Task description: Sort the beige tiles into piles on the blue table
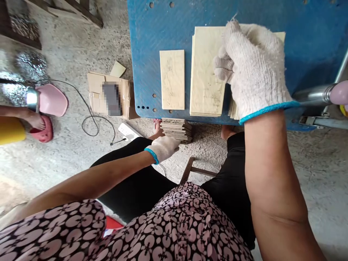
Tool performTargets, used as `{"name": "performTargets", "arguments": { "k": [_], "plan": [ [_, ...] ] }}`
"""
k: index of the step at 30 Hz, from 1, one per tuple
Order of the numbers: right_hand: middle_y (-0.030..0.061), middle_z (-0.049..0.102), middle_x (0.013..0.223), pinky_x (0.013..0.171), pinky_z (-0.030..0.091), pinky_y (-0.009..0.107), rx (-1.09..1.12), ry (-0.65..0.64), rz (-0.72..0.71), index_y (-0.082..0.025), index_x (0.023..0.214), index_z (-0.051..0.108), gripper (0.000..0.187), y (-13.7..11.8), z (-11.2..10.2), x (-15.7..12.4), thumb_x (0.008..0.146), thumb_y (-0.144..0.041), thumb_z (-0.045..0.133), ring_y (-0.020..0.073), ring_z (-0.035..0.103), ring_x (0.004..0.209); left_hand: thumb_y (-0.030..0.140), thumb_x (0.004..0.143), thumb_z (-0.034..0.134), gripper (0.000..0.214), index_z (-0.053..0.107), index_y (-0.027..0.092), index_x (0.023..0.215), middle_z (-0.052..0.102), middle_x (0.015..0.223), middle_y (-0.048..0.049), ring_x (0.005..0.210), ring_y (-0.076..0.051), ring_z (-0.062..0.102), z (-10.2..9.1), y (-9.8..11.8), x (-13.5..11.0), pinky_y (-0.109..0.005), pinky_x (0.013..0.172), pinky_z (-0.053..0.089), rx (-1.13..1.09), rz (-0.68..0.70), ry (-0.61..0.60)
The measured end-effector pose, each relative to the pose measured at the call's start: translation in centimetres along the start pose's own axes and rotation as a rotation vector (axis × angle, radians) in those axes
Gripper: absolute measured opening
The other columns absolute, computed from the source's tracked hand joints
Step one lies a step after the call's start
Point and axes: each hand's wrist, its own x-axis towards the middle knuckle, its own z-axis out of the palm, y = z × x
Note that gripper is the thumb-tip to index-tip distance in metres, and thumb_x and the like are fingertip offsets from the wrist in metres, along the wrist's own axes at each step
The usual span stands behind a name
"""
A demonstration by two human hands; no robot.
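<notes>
My right hand (251, 67), in a white knit glove with a blue cuff, rests with curled fingers on a pile of pale wooden sheets (205, 72) on the blue table (154, 32). A single narrower sheet (172, 79) lies to the left of that pile. My left hand (164, 146), gloved the same way, reaches down below the table edge and grips the side of a stack of thin wooden pieces (176, 130) near the floor between my knees.
A metal lever with a pink knob (326, 95) juts out at the right. On the concrete floor at the left lie a cardboard box (96, 92), a black cable (89, 127) and a white power strip (127, 131). Another person's foot in a pink sandal (40, 127) is at the far left.
</notes>
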Motion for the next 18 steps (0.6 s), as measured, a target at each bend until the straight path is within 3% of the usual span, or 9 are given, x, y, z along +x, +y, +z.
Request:
{"name": "performTargets", "arguments": {
  "k": [2,6,11,18],
  "plan": [
    [-0.0061,0.039,0.053,0.045,0.032,0.02,-0.034,-0.026,-0.053,-0.019,0.065,0.045,0.033,-0.1,0.0,-0.1,0.097,-0.023,0.053,0.007,0.047,0.05,0.035,0.094,0.042,0.025,0.06,0.023,0.107,0.063,0.111,-0.009,0.099,-0.028,0.059,1.7,-0.2,0.1,-0.036,0.078,0.044,0.176,0.058,-0.02],
    [-0.0033,0.039,0.053,0.042,0.03,0.023,-0.032,-0.009,-0.067,-0.023,0.052,0.036,0.048,-0.1,-0.2,-0.2,0.096,-0.021,0.054,0.0081,0.043,0.047,0.024,0.092,0.045,0.025,0.056,0.019,0.114,0.063,0.116,-0.0123,0.098,-0.029,0.06,3.1,-0.2,0.4,-0.036,0.071,0.044,0.29,-0.002,-0.022],
    [-0.002,0.037,0.051,0.041,0.033,0.024,-0.024,-0.011,-0.113,-0.023,0.045,0.033,0.056,0.2,-0.6,0.1,0.092,-0.029,0.063,0.0093,0.038,0.045,0.022,0.094,0.044,0.023,0.056,0.018,0.113,0.062,0.114,-0.0112,0.103,-0.028,0.059,2.4,0.5,0.4,-0.035,0.073,0.045,0.341,0.01,0.013],
    [-0.0033,0.036,0.057,0.043,0.037,0.021,-0.097,0.02,-0.044,-0.025,0.056,0.037,0.045,-0.4,-0.7,0.0,0.098,-0.022,0.052,0.0068,0.044,0.05,0.02,0.096,0.041,0.024,0.059,0.017,0.112,0.065,0.111,-0.0094,0.099,-0.026,0.062,2.0,1.3,0.6,-0.033,0.072,0.045,0.429,-0.04,-0.039]
  ]
}}
